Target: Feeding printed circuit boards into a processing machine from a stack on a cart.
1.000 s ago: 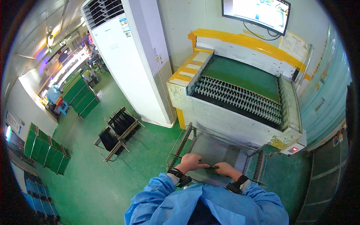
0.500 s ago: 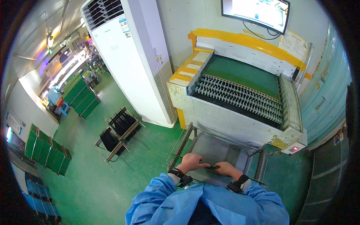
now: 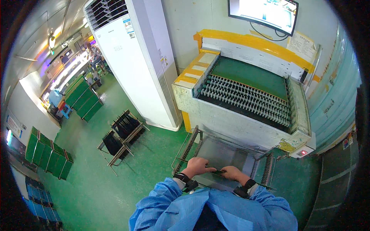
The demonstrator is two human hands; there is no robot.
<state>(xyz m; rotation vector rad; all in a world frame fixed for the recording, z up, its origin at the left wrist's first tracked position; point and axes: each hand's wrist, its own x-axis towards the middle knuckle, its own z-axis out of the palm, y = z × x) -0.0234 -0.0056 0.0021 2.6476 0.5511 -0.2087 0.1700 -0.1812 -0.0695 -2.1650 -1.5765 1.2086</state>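
Observation:
My left hand [image 3: 198, 166] and my right hand [image 3: 233, 174] meet low in front of me, fingers closed. Between them they pinch a thin dark strip-like piece [image 3: 219, 171], seen nearly edge-on; its full shape is hidden. Both hands are above a metal rack [image 3: 197, 137] with toothed side rails. Beyond the rack, a roller conveyor machine [image 3: 235, 119] carries a flat green panel [image 3: 250, 77], lying on the far part of its rows of grey rollers [image 3: 243, 101].
A tall white air conditioner [image 3: 131, 65] stands left of the machine. On the green floor are a rack of black boards [image 3: 125, 125] and stacks of green panels [image 3: 48, 156]. A screen [image 3: 266, 15] hangs on the wall. People work at a lit bench far left.
The green panel's near edge has shifted slightly away from me, baring more of the rollers. My hands stay in nearly the same place, still pinching the thin piece.

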